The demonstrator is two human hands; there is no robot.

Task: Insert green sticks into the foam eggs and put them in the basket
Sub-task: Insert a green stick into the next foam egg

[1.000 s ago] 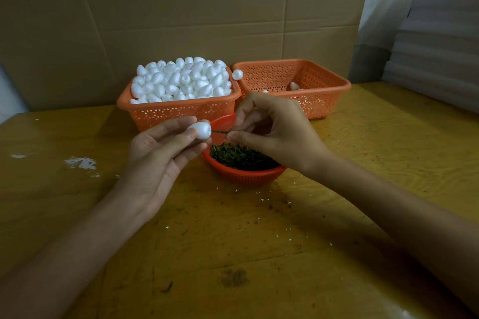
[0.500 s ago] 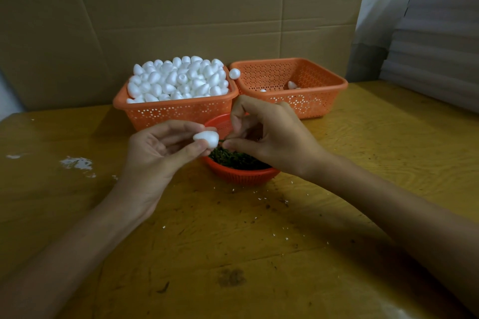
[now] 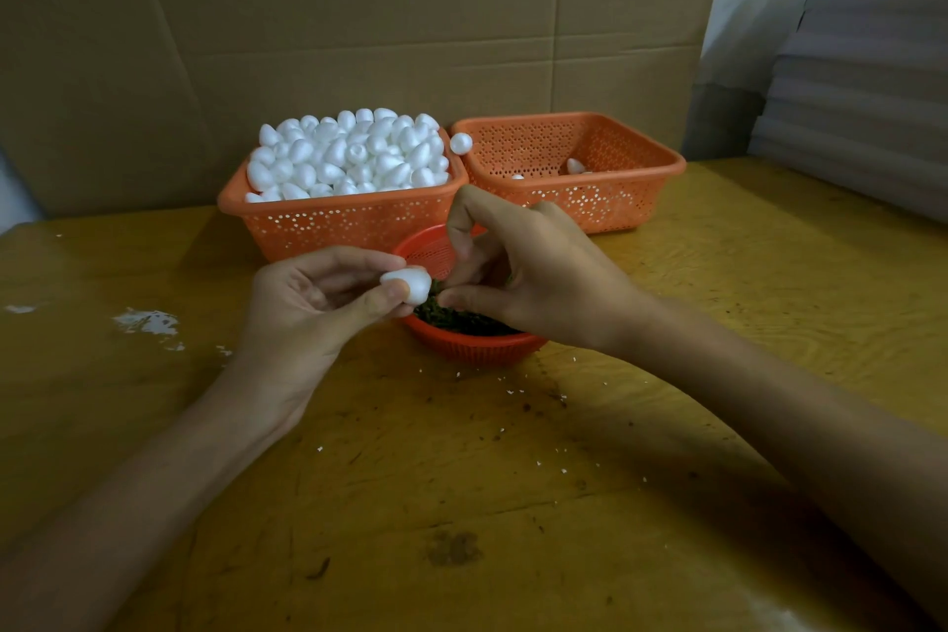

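Head view showed an orange basket (image 3: 338, 226) at centre left heaped with foam eggs (image 3: 349, 154), a second orange basket (image 3: 615, 200) beside it holding a few, and a red bowl (image 3: 472, 346) of green sticks (image 3: 461, 319) in front. Over the bowl, the left hand (image 3: 308, 303) pinched one foam egg (image 3: 408, 283). The right hand (image 3: 533, 282) pinched at the egg's tip, and I cannot tell what it held. Crumbs (image 3: 510, 391) dotted the yellow surface (image 3: 513, 503); cardboard (image 3: 359, 15) stood behind.

Matt white foam eggs (image 3: 354, 154) fill perforated orange plastic baskets (image 3: 349, 226) on a scuffed wooden table (image 3: 513, 503).

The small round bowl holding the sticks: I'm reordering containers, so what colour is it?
Red. The round bowl has fine mesh walls; head view shows it.
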